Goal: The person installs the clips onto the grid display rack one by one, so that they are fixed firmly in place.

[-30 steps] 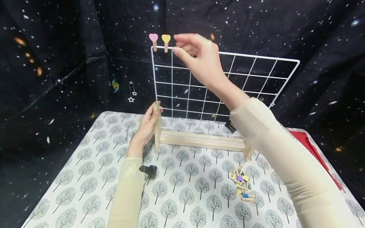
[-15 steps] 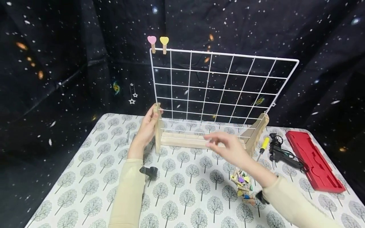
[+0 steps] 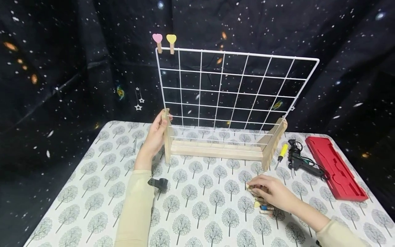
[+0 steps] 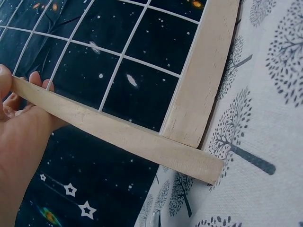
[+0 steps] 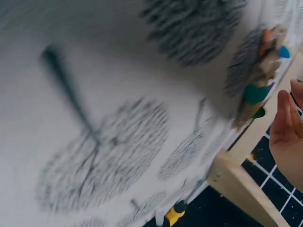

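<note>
A white wire grid (image 3: pixel 213 51) stands upright in a wooden base. My left hand (image 3: pixel 153 139) grips the base's left side post (image 3: pixel 167 140); in the left wrist view, fingers wrap the end of that post (image 4: pixel 118 132). On the grid's top bar, at the left corner, sit a pink heart clothespin (image 3: pixel 157 38) and a yellow heart clothespin (image 3: pixel 171 38). My right hand (image 3: pixel 276 192) is over a pile of small wooden clothespins (image 3: pixel 266 208), fingertips right at its far side, partly hiding it. In the right wrist view, loosely bent fingers show beside the colourful clothespins (image 5: pixel 258 92).
To the right of the rack lie a yellow-handled screwdriver (image 3: pixel 283 151), a black glue gun (image 3: pixel 303 164) with its cord, and a red molded tray (image 3: pixel 355 192). A tree-print cloth (image 3: pixel 102 206) covers the table. A dark starry curtain (image 3: pixel 77 85) hangs behind.
My right hand has come down from beside the yellow clothespin on the top bar to the clothespin pile. The left hand keeps its grip on the post.
</note>
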Tool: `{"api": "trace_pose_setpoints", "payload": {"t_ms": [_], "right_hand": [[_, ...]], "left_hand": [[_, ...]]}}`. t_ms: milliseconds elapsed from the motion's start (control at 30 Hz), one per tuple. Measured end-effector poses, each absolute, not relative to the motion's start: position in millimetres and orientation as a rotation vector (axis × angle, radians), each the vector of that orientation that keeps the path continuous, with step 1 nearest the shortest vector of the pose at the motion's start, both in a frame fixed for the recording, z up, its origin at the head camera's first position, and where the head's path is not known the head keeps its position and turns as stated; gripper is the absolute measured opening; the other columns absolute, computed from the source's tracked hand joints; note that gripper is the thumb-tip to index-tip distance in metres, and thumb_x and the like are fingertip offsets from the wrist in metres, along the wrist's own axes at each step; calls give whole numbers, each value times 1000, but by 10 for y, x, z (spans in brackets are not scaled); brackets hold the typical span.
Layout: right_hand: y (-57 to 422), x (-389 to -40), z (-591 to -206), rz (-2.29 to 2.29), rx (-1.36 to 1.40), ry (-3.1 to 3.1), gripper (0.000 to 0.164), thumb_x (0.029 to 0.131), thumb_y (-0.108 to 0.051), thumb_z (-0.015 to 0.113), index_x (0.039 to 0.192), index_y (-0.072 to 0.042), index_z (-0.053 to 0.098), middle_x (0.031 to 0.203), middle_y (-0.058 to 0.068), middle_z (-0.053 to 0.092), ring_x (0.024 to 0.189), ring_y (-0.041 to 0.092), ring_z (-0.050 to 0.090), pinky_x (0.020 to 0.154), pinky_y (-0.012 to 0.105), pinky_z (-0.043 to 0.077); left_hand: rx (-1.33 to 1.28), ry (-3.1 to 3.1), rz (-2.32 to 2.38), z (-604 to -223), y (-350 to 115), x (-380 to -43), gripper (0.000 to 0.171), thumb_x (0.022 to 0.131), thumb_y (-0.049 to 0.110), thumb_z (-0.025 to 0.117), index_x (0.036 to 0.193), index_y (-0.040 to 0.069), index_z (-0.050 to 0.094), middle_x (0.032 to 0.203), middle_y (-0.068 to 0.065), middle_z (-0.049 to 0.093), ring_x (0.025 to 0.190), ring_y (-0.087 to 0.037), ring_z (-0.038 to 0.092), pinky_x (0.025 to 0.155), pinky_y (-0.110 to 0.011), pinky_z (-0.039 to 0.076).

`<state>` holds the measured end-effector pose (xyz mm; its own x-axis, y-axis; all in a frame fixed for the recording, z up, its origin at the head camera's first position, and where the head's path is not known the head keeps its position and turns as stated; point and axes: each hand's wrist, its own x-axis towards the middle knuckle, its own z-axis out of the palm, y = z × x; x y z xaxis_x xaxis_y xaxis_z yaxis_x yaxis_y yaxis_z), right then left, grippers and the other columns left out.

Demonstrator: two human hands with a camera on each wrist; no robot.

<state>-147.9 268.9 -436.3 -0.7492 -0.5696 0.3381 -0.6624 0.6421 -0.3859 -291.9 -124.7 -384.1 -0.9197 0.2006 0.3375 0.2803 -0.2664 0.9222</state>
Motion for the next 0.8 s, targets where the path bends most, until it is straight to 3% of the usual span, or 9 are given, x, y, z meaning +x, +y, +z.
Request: {"api": "trace_pose_setpoints", "payload": {"t_ms": [100,233,367,567,800], "right_hand": [[2731,-1534,-4377,677,1090,-2653,32,72,0,66,101,-14,62,94,-6,58,74,2,53,62,16,47],[2755,-1599,-4363,517,1214,-2588,32,68,2,67,96,-12,63,92,-5,59,82,7,55,71,20,49],[2717,-1652,-4319,419,1285,-2568,27,65,0,69,90,-9,65,87,-5,59,79,8,56,71,20,49],[2579,-1669,-4257,259,1301,-2669,22,66,0,65,86,-9,65,84,-4,56,74,7,54,66,20,49],[2531,-1722,-4252,130,1285,-2672,17,68,-5,68,83,-13,65,80,-7,56,72,6,54,66,22,49]], "left_hand": [[-602,-1865,-2403,-3830,-1246,-2908,52,90,30,36,137,17,22,119,-4,39,124,-26,25,106,-42,16],[-614,-1864,-2416,-3828,-1227,-2901,51,90,28,35,138,16,21,119,-4,39,124,-24,27,106,-42,16],[-627,-1857,-2401,-3837,-1224,-2913,52,91,29,35,138,15,20,118,-4,39,124,-26,25,106,-42,15],[-616,-1874,-2381,-3852,-1250,-2935,53,90,31,36,138,16,20,120,-5,39,126,-30,23,106,-42,15],[-610,-1894,-2360,-3835,-1261,-2939,52,89,33,36,138,19,22,121,-5,39,124,-23,28,106,-42,16]]}}
